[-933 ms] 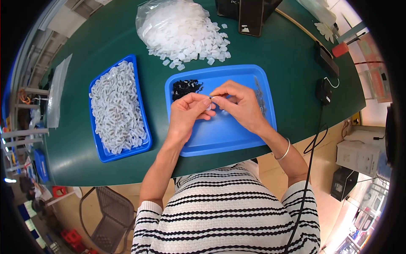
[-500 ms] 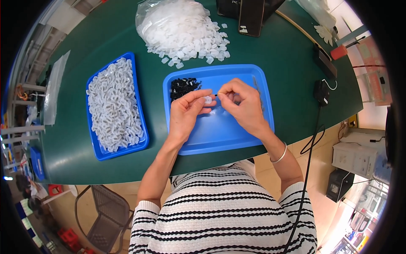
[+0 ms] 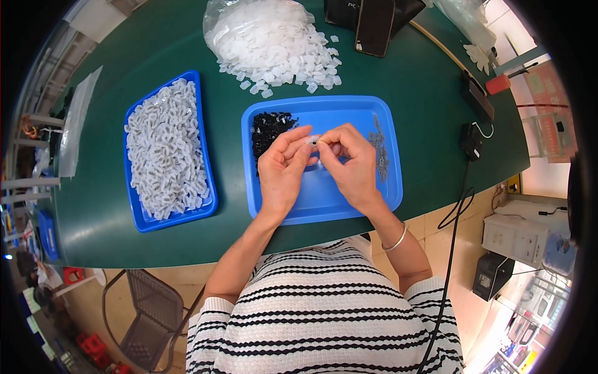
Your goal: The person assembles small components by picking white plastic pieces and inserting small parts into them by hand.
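Over the wide blue tray [image 3: 324,215], my two hands meet at the fingertips. My left hand [image 3: 283,168] is closed on a small translucent white plastic piece [image 3: 313,139]. Thumb and forefinger of my right hand [image 3: 352,162] pinch at that piece's right side, on a tiny black part [image 3: 316,143] mostly hidden by the fingers. Small black parts [image 3: 269,129] lie heaped in the tray's left end. Along its right end is a strip of small grey parts [image 3: 379,149], partly behind my right hand.
On the left a deeper blue tray [image 3: 213,198] is filled with whitish plastic pieces [image 3: 167,149]. A clear bag [image 3: 215,28] spills flat white pieces [image 3: 268,50] at the back. A dark phone [image 3: 375,28] leans near it. A black cable [image 3: 458,218] hangs at the right edge.
My right hand has moved in to the left, bringing the black part against the white piece. My left hand has turned and shifted slightly right.
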Available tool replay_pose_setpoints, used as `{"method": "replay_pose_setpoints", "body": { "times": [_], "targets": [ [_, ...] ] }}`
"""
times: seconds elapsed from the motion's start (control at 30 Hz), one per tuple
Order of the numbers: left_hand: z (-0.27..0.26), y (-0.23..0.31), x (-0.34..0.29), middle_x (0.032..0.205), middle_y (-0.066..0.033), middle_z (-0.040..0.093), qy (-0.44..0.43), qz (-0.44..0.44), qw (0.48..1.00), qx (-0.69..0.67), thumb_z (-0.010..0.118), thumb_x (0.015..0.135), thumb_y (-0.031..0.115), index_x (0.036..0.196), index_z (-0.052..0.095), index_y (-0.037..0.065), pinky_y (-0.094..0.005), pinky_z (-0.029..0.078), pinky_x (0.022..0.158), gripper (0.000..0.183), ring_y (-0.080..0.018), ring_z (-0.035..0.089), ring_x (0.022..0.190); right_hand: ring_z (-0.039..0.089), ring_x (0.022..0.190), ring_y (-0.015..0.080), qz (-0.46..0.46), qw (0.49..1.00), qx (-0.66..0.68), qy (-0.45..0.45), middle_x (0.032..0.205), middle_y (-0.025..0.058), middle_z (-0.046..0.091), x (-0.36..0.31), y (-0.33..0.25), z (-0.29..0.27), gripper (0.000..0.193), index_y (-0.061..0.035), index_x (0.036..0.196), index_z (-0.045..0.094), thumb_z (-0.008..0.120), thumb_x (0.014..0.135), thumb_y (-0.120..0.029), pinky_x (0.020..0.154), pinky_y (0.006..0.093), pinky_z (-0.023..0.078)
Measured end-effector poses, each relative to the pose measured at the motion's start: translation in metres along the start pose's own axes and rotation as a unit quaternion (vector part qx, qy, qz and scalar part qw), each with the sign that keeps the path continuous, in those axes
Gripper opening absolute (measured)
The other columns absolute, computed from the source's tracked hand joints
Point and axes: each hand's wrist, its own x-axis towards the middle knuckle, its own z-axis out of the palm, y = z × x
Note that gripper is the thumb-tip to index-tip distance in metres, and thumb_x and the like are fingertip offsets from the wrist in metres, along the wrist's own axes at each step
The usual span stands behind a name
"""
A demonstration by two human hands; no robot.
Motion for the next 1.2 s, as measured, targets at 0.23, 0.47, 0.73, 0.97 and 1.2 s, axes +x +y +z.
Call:
{"method": "replay_pose_setpoints", "body": {
  "times": [0.23, 0.47, 0.73, 0.97, 1.2],
  "targets": [
    [0.007, -0.003, -0.003, 0.112, -0.0132, 0.068, 0.015, 0.031, 0.999, 0.0, 0.056, 0.095, -0.002, 0.124, 0.056, -0.004, -0.0272, 0.056, 0.086, 0.03, -0.0149, 0.065, 0.099, 0.065, 0.065, 0.0156, -0.011, 1.0, -0.019, 0.013, 0.082, 0.0079, 0.059, -0.003, -0.002, 0.004, 0.007, 0.0004, 0.085, 0.061, 0.066, 0.082, 0.004, 0.054, 0.0264, 0.051],
    [0.009, 0.002, 0.002, 0.113, -0.0136, 0.067, 0.026, 0.034, 0.999, 0.013, 0.056, 0.094, -0.004, 0.122, 0.057, -0.004, -0.0272, 0.055, 0.087, 0.028, -0.0148, 0.065, 0.1, 0.066, 0.066, 0.0172, -0.038, 0.998, -0.046, 0.001, 0.083, 0.0085, 0.059, 0.003, -0.005, 0.004, 0.007, 0.0012, 0.086, 0.06, 0.066, 0.083, 0.004, 0.055, 0.0271, 0.051],
    [0.014, -0.002, 0.002, 0.104, -0.0103, 0.069, 0.055, 0.06, 0.997, 0.001, 0.057, 0.094, -0.003, 0.115, 0.059, -0.003, -0.0237, 0.055, 0.08, 0.021, -0.0114, 0.066, 0.092, 0.061, 0.072, 0.0204, 0.027, 0.998, 0.049, 0.041, 0.091, 0.0101, 0.058, 0.006, -0.008, 0.006, 0.012, -0.0003, 0.093, 0.061, 0.066, 0.083, 0.004, 0.059, 0.03, 0.052],
    [0.013, -0.01, 0.005, 0.098, -0.0089, 0.069, 0.072, 0.086, 0.994, 0.007, 0.059, 0.092, -0.003, 0.109, 0.059, -0.002, -0.0254, 0.056, 0.078, 0.017, -0.0122, 0.065, 0.088, 0.058, 0.081, 0.0301, -0.189, 0.968, -0.159, 0.052, 0.093, 0.01, 0.061, 0.011, 0.001, 0.002, 0.019, -0.0013, 0.093, 0.061, 0.07, 0.076, 0.002, 0.064, 0.0346, 0.051],
    [0.004, 0.011, 0.008, 0.092, -0.0078, 0.069, 0.025, 0.128, 0.97, 0.203, 0.067, 0.087, 0.0, 0.099, 0.064, -0.002, -0.0247, 0.056, 0.076, 0.012, -0.0127, 0.067, 0.084, 0.062, 0.076, 0.0181, -0.074, 0.993, -0.087, -0.002, 0.09, 0.0081, 0.064, 0.006, -0.006, -0.009, 0.014, -0.0001, 0.092, 0.06, 0.067, 0.08, 0.005, 0.067, 0.0288, 0.052]
  ]
}}
